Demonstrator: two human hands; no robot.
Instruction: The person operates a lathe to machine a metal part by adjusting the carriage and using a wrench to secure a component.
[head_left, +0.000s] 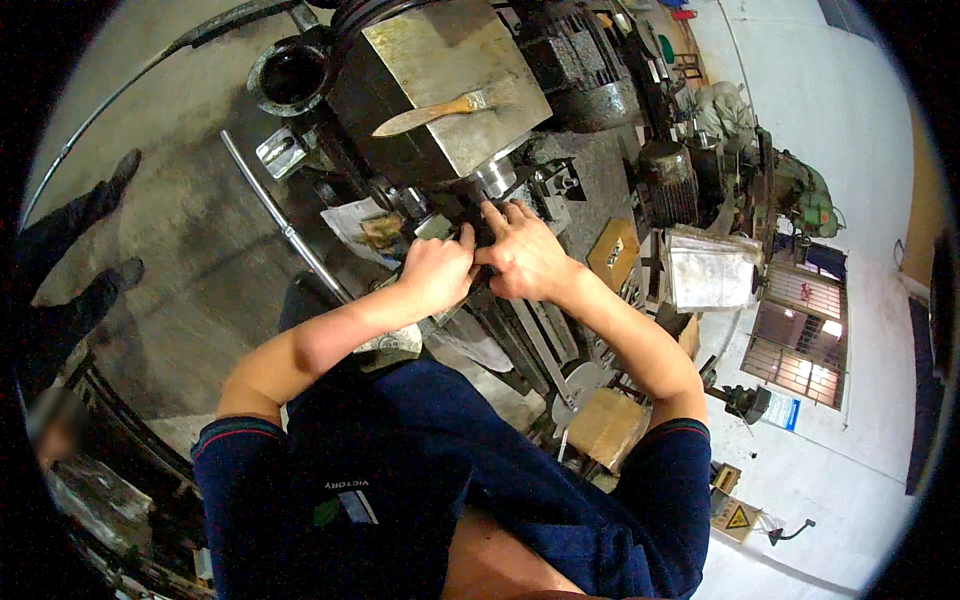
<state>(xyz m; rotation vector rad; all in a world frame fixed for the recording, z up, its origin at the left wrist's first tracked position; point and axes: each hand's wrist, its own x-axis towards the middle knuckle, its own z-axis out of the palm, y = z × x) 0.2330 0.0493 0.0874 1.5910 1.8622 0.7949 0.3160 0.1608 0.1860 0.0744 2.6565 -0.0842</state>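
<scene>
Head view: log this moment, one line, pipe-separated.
left hand: over lathe, grip hidden | right hand: close beside left, fingers toward shiny metal cylinder | wooden-handled brush: lying on headstock

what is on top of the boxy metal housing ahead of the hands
A wooden-handled brush lies on the stained top of the metal housing, its handle jutting past the left edge. The patch directly beneath the brush is covered and cannot be seen.

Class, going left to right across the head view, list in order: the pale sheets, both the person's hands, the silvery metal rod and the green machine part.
Silvery metal rod, left hand, right hand, pale sheets, green machine part.
</scene>
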